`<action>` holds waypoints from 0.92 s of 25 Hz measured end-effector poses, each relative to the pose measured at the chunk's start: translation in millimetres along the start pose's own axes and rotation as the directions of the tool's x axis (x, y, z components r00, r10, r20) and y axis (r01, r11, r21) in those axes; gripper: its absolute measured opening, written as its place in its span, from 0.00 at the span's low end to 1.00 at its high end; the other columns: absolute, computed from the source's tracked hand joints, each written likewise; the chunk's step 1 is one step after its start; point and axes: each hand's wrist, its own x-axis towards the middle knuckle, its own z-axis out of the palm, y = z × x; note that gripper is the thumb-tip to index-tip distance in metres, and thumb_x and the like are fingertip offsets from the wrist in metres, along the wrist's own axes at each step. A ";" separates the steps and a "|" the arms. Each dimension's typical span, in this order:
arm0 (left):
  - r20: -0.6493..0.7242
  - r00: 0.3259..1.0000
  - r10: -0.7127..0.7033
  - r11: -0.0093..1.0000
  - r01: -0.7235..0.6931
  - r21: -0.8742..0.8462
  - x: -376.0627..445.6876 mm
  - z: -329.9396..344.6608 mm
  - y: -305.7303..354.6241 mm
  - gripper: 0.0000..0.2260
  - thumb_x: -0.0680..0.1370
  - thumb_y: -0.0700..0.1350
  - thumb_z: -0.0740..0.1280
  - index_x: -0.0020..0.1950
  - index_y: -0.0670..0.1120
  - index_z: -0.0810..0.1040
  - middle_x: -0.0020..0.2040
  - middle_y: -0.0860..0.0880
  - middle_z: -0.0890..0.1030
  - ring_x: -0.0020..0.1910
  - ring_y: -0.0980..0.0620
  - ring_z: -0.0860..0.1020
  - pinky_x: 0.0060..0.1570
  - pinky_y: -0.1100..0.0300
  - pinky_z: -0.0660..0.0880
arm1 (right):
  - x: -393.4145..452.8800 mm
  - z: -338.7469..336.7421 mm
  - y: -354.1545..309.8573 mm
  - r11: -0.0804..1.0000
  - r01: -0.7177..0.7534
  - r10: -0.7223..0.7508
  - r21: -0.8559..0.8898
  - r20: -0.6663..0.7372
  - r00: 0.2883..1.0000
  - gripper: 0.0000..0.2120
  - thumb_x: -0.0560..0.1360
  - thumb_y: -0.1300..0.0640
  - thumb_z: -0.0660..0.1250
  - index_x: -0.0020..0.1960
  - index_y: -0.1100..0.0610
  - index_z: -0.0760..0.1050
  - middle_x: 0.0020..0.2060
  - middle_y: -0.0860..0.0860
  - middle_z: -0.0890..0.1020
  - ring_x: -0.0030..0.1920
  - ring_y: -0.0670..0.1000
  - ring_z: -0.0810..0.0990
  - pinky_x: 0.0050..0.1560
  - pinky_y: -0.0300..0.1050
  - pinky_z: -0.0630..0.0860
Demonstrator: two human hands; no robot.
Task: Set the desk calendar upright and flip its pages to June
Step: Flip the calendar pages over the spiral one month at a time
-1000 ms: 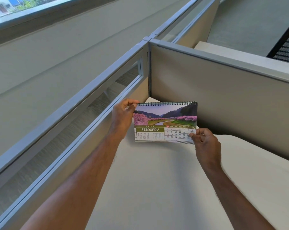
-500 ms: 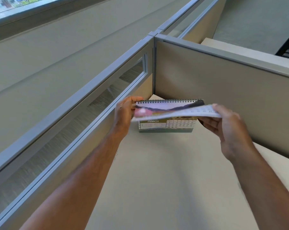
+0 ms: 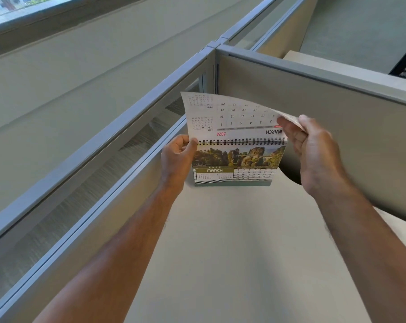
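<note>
The spiral-bound desk calendar (image 3: 235, 167) stands upright on the cream desk (image 3: 232, 241) in the cubicle corner. Its front page shows a rocky landscape photo and the word MARCH. My left hand (image 3: 177, 159) pinches the calendar's top left corner at the wire binding. My right hand (image 3: 311, 145) grips the right edge of a lifted page (image 3: 230, 115), which stands above the binding, curled back, its underside printed with an upside-down MARCH grid.
Grey cubicle partitions close the corner: one with a glass strip (image 3: 99, 164) along the left, one solid panel (image 3: 325, 117) behind and to the right. Another desk surface (image 3: 297, 55) shows beyond the back panel.
The February page has been lifted from the front by my right hand and swung up over the binding. The March page now faces me. My left hand stayed on the top left corner.
</note>
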 end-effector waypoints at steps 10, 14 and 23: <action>-0.103 0.983 -0.151 0.987 0.144 -0.070 4.3 16.7 5.8 0.08 0.82 0.50 0.69 0.53 0.45 0.80 0.50 0.48 0.88 0.48 0.51 0.88 0.51 0.51 0.86 | 1.4 -1.9 8.6 0.986 0.032 -0.028 -0.166 0.028 0.999 0.21 0.84 0.42 0.54 0.48 0.54 0.80 0.53 0.46 0.88 0.55 0.38 0.83 0.51 0.32 0.68; -0.131 0.968 -0.215 0.974 0.203 -0.101 4.7 21.0 13.5 0.09 0.83 0.49 0.68 0.59 0.46 0.78 0.52 0.48 0.87 0.49 0.52 0.88 0.43 0.60 0.85 | -1.4 -1.7 23.7 0.842 0.188 -0.122 -0.505 0.162 0.979 0.22 0.84 0.40 0.52 0.57 0.53 0.78 0.53 0.46 0.84 0.48 0.36 0.81 0.41 0.27 0.72; -0.163 0.986 -0.013 0.997 0.024 0.070 2.5 21.0 0.7 0.04 0.83 0.50 0.67 0.51 0.53 0.81 0.59 0.45 0.83 0.55 0.48 0.85 0.39 0.66 0.82 | 19.4 -19.3 76.2 0.176 0.529 -0.381 -0.830 0.438 0.814 0.27 0.78 0.59 0.68 0.75 0.55 0.65 0.74 0.52 0.70 0.77 0.54 0.62 0.71 0.49 0.66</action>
